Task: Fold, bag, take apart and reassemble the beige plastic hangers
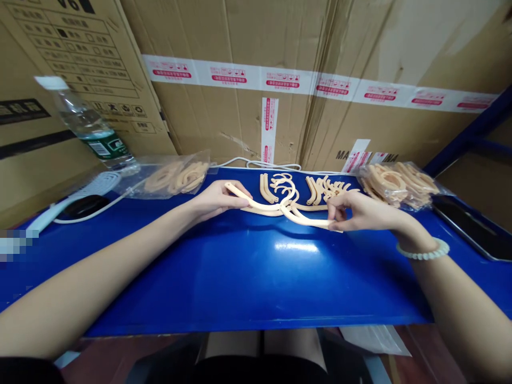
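Note:
My left hand (218, 198) and my right hand (356, 210) hold a long, curved cream plastic strip piece (280, 207) between them, low over the blue table (256, 272). The left fingers pinch its left end, the right fingers pinch its right end. Just behind it lie several loose cream curved strips and hook-shaped pieces (304, 188) on the table. A bead bracelet (424, 252) is on my right wrist.
A clear bag of cream pieces (176, 177) lies at the back left, another bag (400, 184) at the back right. A water bottle (86, 125), a white handheld fan (76, 194), a phone (474, 229) and cardboard boxes (280, 69) ring the table.

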A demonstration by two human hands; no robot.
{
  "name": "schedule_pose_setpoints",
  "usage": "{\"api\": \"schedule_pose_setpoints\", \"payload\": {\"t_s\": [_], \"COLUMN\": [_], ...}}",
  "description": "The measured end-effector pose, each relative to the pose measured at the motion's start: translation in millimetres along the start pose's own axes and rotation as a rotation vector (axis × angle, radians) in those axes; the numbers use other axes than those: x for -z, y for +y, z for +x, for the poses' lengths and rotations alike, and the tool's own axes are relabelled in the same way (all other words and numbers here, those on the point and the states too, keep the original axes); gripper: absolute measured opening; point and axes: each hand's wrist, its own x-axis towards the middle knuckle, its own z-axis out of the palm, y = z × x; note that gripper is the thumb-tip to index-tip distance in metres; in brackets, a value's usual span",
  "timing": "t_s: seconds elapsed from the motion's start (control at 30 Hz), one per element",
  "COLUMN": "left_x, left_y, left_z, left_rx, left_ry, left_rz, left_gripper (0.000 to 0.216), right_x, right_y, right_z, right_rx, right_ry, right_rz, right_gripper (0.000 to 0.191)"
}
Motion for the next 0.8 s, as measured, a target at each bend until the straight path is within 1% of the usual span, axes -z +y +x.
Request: {"api": "schedule_pose_setpoints", "payload": {"t_s": [0.1, 0.17, 0.23, 0.3, 0.33, 0.4, 0.5, 0.57, 0.7, 0.8], "left_x": [3, 3, -1, -6, -9, -13, -14, -13, -14, -18], "left_y": [-1, -2, -2, -4, -5, -8, -13, -16, -19, -20], "left_z": [1, 1, 0, -2, -2, -3, -3, -3, -5, -6], "left_rx": [-0.071, -0.163, -0.324, -0.503, -0.575, -0.658, -0.693, -0.699, -0.681, -0.669], "left_ry": [0.023, -0.023, -0.095, -0.145, -0.155, -0.16, -0.136, -0.121, -0.1, -0.089], "left_rz": [0.145, 0.356, 0.609, 0.809, 0.876, 0.954, 1.0, 1.021, 1.065, 1.079], "left_gripper": [0.029, 0.028, 0.026, 0.023, 0.023, 0.02, 0.017, 0.015, 0.01, 0.013], "right_x": [-5, -7, -7, -6, -6, -5, -3, -3, -4, -5], "right_y": [-2, -2, -1, 1, 2, 3, 5, 5, 7, 6], "right_z": [1, 0, 1, 1, 2, 4, 6, 8, 8, 8], "right_rx": [-0.023, -0.04, -0.07, -0.107, -0.125, -0.164, -0.224, -0.236, -0.261, -0.269], "right_ry": [-0.043, -0.072, -0.107, -0.105, -0.089, -0.051, -0.005, 0.03, 0.065, 0.094], "right_rz": [-0.036, -0.057, -0.092, -0.153, -0.19, -0.261, -0.339, -0.38, -0.463, -0.52], "right_gripper": [0.029, 0.028, 0.026, 0.022, 0.02, 0.015, 0.01, 0.009, 0.014, 0.019]}}
